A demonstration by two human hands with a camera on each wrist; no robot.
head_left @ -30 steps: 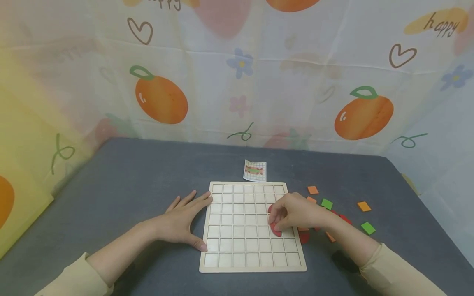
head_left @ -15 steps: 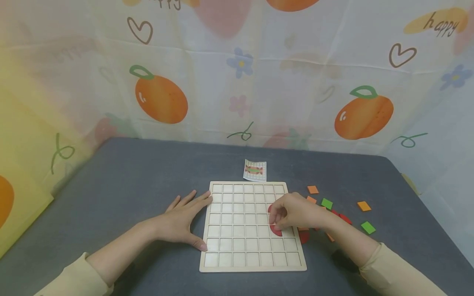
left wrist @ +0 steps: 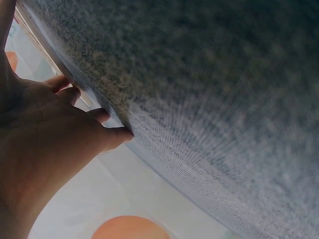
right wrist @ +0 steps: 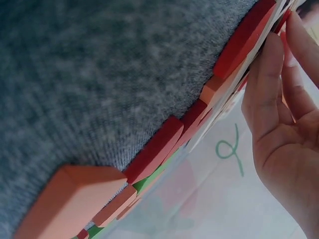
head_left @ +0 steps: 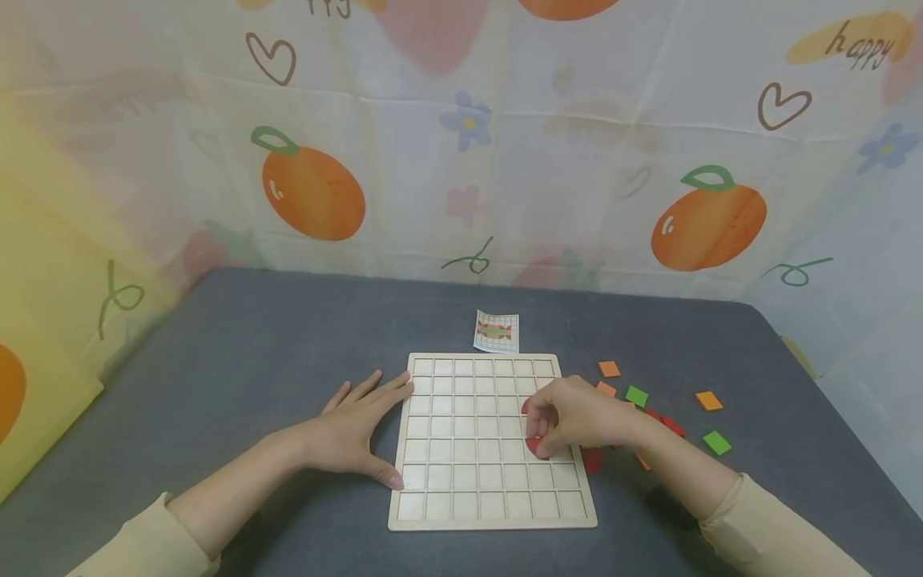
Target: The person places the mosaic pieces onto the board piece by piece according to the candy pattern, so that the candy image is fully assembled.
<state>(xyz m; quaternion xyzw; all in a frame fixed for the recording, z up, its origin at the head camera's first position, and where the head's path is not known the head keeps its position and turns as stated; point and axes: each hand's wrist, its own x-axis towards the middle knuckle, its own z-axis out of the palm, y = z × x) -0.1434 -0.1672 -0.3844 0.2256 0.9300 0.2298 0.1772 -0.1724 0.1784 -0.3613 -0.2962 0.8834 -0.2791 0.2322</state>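
A pale wooden grid board (head_left: 461, 481) lies on the grey table. My left hand (head_left: 356, 429) rests flat on the table with straight fingers against the board's left edge, thumb near its lower left; the left wrist view shows the hand (left wrist: 45, 144) pressed on the grey surface. My right hand (head_left: 577, 417) hovers over the board's right side and pinches a red curved piece (head_left: 535, 445) against a cell. In the right wrist view the fingers (right wrist: 271, 89) touch the edge of a red piece (right wrist: 244, 37).
Loose orange tiles (head_left: 609, 369), green tiles (head_left: 716, 443) and red pieces (head_left: 593, 461) lie on the table right of the board. A small pattern card (head_left: 497, 332) sits just beyond the board's far edge. A fruit-printed cloth backs the table.
The right hand's fingers shifted slightly over the red piece, turning it on the board. The left hand stayed still.
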